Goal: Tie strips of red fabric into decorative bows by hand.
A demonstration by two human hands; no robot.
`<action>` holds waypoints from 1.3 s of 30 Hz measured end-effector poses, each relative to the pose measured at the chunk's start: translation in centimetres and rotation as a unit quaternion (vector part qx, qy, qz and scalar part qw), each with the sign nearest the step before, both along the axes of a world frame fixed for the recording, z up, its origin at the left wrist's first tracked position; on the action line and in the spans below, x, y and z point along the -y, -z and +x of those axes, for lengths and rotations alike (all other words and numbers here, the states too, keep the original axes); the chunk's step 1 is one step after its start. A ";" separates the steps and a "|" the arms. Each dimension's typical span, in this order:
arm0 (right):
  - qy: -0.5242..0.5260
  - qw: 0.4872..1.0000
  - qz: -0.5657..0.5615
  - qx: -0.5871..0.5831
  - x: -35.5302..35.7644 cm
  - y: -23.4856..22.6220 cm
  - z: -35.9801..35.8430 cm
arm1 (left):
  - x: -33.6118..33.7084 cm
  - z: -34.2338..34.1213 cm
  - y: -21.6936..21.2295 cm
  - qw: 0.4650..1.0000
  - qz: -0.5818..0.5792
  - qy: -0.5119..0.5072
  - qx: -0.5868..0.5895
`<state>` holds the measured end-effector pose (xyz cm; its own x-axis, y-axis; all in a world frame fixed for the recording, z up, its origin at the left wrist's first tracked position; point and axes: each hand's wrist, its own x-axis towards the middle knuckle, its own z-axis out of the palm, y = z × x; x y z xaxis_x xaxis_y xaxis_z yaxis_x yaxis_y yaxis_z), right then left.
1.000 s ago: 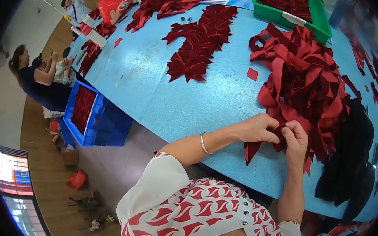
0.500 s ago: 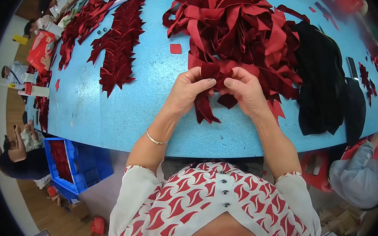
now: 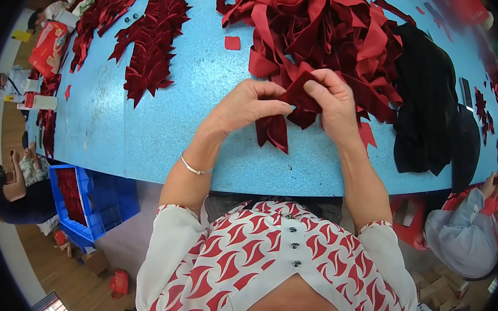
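Dark red velvet ribbon [image 3: 297,92] is folded between my two hands, at the near edge of a big heap of red ribbon [image 3: 321,30]. Thumb and fingers of my right hand [image 3: 338,104] pinch the fold from the right. From the left, my left hand [image 3: 247,104] has its curled fingertips on the ribbon's edge; its thumb and forefinger stand slightly apart, and the other fingers are partly hidden. A notched ribbon tail [image 3: 272,133] hangs below the fold onto the blue table [image 3: 146,142].
Rows of pleated dark red ribbon [image 3: 156,39] lie to the left, near a small red square [image 3: 232,43]. Black cloth [image 3: 426,104] lies right of the heap. A blue crate [image 3: 92,202] stands below the table's left edge. People sit at both sides, one in a grey sleeve [image 3: 466,234].
My left thumb has come off the front of the ribbon, and that hand has drawn slightly left. My right hand has raised and turned the fold. The view has shifted a little.
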<state>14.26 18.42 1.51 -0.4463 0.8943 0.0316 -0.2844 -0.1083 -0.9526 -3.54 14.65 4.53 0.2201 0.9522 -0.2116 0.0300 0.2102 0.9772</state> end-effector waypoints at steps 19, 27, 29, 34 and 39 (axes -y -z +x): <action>-0.127 0.986 -0.077 0.075 2.6 0.9 -2.4 | 1.2 -3.4 0.5 0.989 -0.056 -0.106 0.088; -0.071 0.970 -0.218 -0.082 1.9 1.2 -2.6 | 1.0 -3.6 0.7 0.993 -0.077 -0.055 0.069; -0.039 0.973 -0.209 -0.088 2.1 1.2 -3.1 | 0.9 -3.2 0.4 0.994 -0.102 0.027 0.018; 0.063 0.967 -0.206 -0.138 2.2 1.7 -3.3 | 0.8 -3.0 1.3 0.994 -0.065 -0.018 0.083; 0.098 0.962 -0.199 -0.157 2.2 1.6 -3.0 | 0.6 -2.2 1.2 0.984 -0.067 -0.090 0.137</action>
